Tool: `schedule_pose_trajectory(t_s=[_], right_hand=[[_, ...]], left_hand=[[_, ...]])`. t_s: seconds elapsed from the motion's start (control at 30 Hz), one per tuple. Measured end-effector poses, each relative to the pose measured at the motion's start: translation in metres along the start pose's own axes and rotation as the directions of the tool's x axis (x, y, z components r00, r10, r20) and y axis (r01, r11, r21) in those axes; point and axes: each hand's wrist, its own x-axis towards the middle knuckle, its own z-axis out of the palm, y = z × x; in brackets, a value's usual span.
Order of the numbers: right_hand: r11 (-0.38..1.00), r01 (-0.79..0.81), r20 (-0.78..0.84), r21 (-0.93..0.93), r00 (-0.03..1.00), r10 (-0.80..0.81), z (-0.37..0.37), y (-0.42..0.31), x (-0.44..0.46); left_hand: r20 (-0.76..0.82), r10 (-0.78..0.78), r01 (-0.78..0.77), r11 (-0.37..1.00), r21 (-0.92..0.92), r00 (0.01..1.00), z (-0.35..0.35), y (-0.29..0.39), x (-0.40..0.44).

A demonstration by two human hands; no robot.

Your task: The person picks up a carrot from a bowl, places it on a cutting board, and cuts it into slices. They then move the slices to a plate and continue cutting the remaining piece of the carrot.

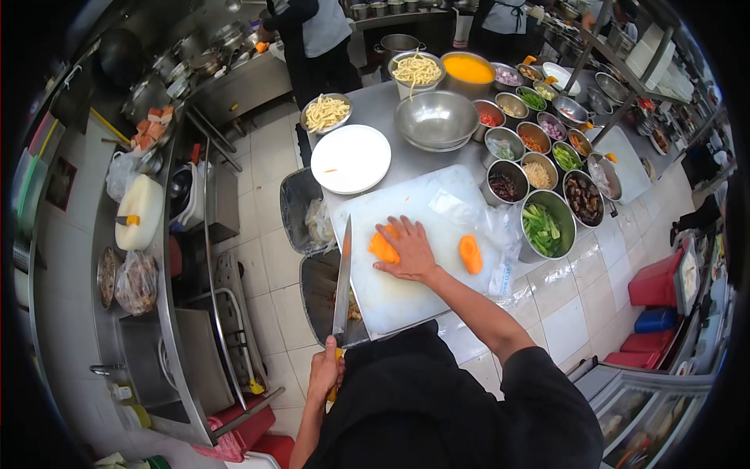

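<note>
My left hand [325, 372] grips the yellow handle of a large kitchen knife [344, 273], its long blade pointing away from me along the left edge of the white cutting board [406, 305]. On the board, my right hand [408, 252] lies flat with fingers spread, resting on an orange carrot piece [381, 248] that it partly covers. To the right lies another peeled carrot piece [469, 254], untouched. A clear plastic bag [500, 242] is crumpled over the board's right side. Beyond the board, a white plate [351, 159] carries a small orange scrap.
A metal bowl [437, 117], a noodle pot [416, 72] and several tins of cut vegetables stand behind and to the right. Bins [305, 195] sit below the left edge. A steel sink counter [168, 313] runs along the left. Other people [320, 39] stand at the back.
</note>
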Motion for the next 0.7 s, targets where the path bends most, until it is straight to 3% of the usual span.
schedule_pose_trajectory(t_s=[0.1, 0.23, 0.37, 0.47, 0.7], right_hand=[[0.996, 0.081, 0.057, -0.036, 0.995, -0.079, 0.014, 0.01, 0.0], [0.995, 0.089, 0.014, -0.049, 0.996, -0.088, 0.023, 0.012, -0.001], [0.997, 0.063, 0.05, -0.052, 0.997, -0.06, 0.024, 0.009, 0.002], [0.996, 0.018, -0.025, -0.087, 0.999, -0.02, 0.032, 0.008, 0.008], [1.0, 0.021, 0.016, 0.019, 1.0, -0.022, 0.04, -0.001, 0.033]], left_hand=[[0.01, 0.005, -0.005, 1.0, -0.002, 1.0, -0.001, -0.004, 0.004], [0.017, -0.01, 0.01, 1.0, -0.007, 1.0, -0.001, -0.003, 0.005], [-0.009, -0.009, 0.009, 1.0, 0.001, 1.0, -0.002, -0.002, 0.002], [-0.009, 0.003, -0.003, 1.0, -0.003, 1.0, -0.002, -0.001, 0.002], [-0.005, -0.007, 0.007, 0.999, -0.033, 1.0, -0.006, 0.003, 0.001]])
